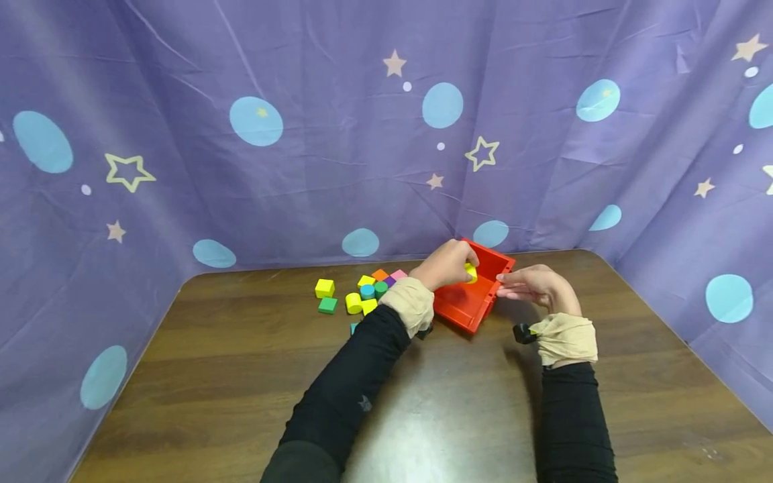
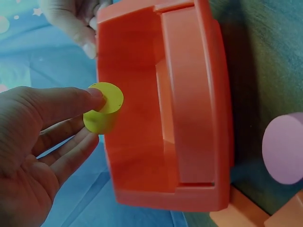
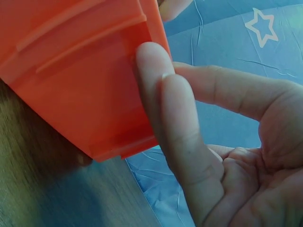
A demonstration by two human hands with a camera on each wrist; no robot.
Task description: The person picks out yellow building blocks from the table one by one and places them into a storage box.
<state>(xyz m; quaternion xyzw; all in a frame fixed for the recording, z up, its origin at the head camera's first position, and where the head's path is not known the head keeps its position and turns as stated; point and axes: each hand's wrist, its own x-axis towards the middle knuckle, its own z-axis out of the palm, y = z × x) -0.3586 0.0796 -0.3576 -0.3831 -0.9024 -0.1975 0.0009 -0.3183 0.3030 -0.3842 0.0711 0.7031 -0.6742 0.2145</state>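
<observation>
My left hand (image 1: pixel 445 265) pinches a yellow cylinder block (image 2: pixel 105 109) between thumb and fingers, held over the opening of a red plastic bin (image 1: pixel 461 310). In the left wrist view the bin (image 2: pixel 191 99) looks bare inside where it shows. On the bin's right side my right hand (image 1: pixel 537 285) grips the rim, thumb (image 3: pixel 227 90) on one face and fingers (image 3: pixel 177 113) on the outer wall. The bin appears tilted, its opening turned toward the left hand. Part of its left side is hidden behind that hand.
Left of the bin lie several coloured blocks, among them a yellow cube (image 1: pixel 324 288), a green block (image 1: pixel 328 306), a yellow cylinder (image 1: pixel 353 304) and a blue cylinder (image 1: pixel 367 292). The left forearm hides some of them. A purple curtain (image 1: pixel 302 168) hangs behind the wooden table (image 1: pixel 211 376).
</observation>
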